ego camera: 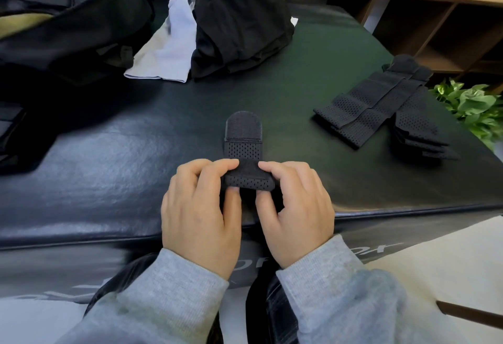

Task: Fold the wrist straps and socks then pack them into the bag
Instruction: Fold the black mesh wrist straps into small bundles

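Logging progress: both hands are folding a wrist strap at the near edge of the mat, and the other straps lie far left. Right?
Not quite. The head view shows both hands folding a strap at the mat's near edge, but the other straps lie far right.

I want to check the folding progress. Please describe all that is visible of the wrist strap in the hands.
The wrist strap is black perforated fabric with a smooth rounded tab at its far end. It lies flat on the dark padded table, its near end rolled over. The left hand and right hand pinch that roll.
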`<state>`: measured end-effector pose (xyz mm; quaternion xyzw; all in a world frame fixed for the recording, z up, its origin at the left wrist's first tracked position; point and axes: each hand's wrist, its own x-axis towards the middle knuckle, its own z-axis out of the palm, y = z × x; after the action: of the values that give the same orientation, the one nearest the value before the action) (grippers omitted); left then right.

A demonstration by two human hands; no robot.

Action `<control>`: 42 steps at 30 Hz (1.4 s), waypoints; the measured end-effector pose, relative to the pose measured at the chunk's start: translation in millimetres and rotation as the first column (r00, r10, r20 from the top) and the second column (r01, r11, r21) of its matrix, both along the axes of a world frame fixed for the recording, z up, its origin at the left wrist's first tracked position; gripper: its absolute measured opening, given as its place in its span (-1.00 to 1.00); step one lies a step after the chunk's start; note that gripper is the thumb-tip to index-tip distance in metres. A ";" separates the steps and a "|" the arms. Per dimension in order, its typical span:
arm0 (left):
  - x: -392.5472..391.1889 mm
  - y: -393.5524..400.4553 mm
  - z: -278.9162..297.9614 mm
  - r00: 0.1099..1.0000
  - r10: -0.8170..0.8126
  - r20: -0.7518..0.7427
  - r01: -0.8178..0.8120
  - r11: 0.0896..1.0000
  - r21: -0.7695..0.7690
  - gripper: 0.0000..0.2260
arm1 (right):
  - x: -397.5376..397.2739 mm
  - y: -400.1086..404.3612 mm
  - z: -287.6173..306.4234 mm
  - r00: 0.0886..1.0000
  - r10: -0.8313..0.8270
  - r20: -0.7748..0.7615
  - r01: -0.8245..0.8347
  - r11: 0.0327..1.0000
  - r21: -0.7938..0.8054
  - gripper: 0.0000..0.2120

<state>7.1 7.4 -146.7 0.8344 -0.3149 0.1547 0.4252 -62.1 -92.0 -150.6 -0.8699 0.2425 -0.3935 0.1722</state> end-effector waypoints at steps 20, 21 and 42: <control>-2.6 0.7 3.2 0.994 -0.068 -0.085 0.058 0.992 -0.115 -0.69 | -4.6 3.4 5.2 0.993 0.048 0.108 -0.076 0.959 0.273 -0.68; -2.6 0.9 2.7 0.995 -0.064 -0.079 0.056 0.993 -0.108 -0.69 | -4.6 3.6 4.7 0.993 0.041 0.115 -0.071 0.960 0.272 -0.67; -3.4 -0.7 7.4 0.998 0.041 -0.040 -0.034 0.986 0.160 -0.66 | 0.5 4.9 15.7 0.928 -0.028 -0.371 0.086 0.986 0.141 -0.34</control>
<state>3.6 6.7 -139.3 0.8746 -0.3014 0.1191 0.3607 -61.6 -87.1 -134.9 -0.9047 0.3255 -0.2085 0.1793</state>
